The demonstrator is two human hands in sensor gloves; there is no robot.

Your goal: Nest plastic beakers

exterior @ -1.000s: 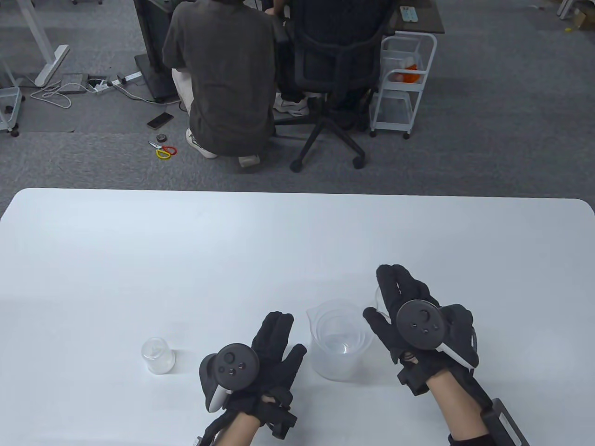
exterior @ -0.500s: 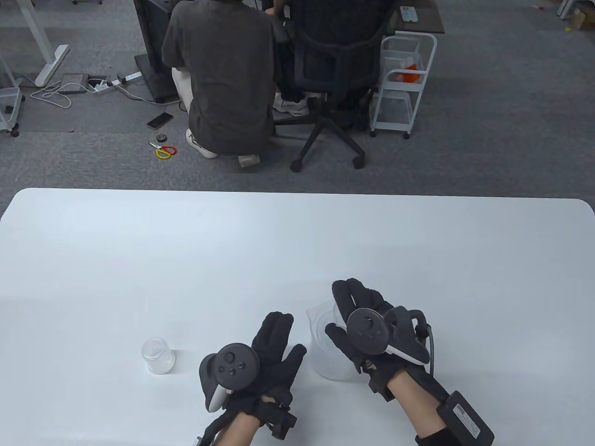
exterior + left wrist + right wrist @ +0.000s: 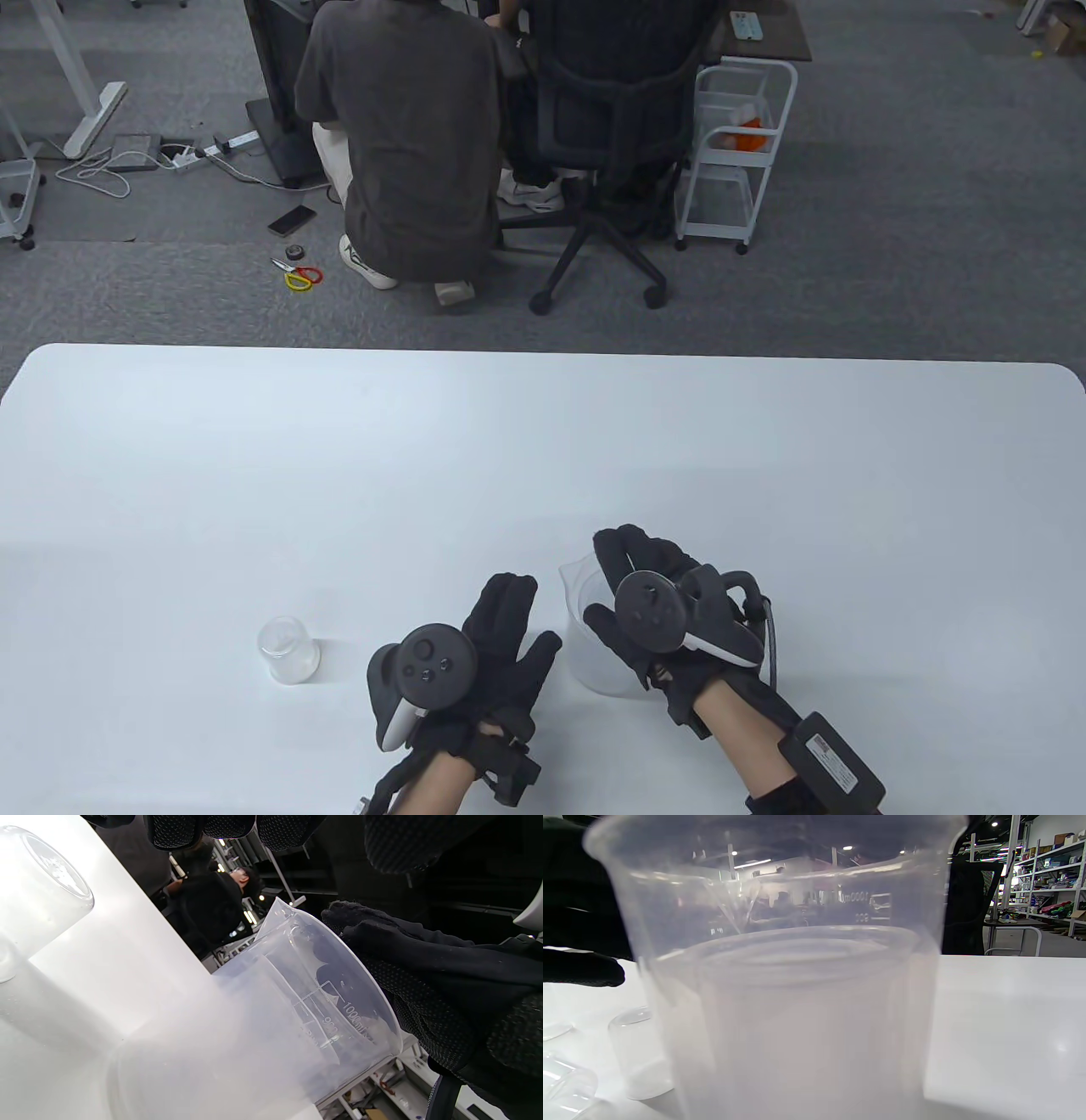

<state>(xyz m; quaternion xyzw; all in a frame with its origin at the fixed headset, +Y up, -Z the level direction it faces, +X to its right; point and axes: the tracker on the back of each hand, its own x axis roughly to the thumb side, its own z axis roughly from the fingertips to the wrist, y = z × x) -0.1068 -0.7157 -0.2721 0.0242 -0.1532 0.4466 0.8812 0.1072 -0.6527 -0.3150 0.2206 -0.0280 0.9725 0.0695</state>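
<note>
Sitting near the front edge of the white table (image 3: pixel 543 441), the big beaker (image 3: pixel 585 654) is standing upright with its spout pointing away from the person, so its mouth is open from above for dropping things in. Its printed scale is showing a 1000 ml mark in the left wrist view, and the right wrist view is showing rims of smaller cups already stacked inside it, so most of the nesting is looking done to me. Covering that mouth is the right hand (image 3: pixel 657 611), fingers reaching over the far rim; whether it is gripping a cup, pressing one down or just resting there I cannot tell, since the glove is hiding the inside from the table view. Lying flat on the table just left of the big beaker is the left hand (image 3: pixel 475 662), fingers stretched out together, holding nothing; probably it is parked there to steady the stack if it slides, though it is not touching the wall as far as I can see. Standing well apart on the left is the small beaker (image 3: pixel 288 649), mouth down, base up. My read: it is still needing to be flipped and dropped in last, being the smallest. Light plastic, so the stack is likely skidding easily under a one-handed push.
</note>
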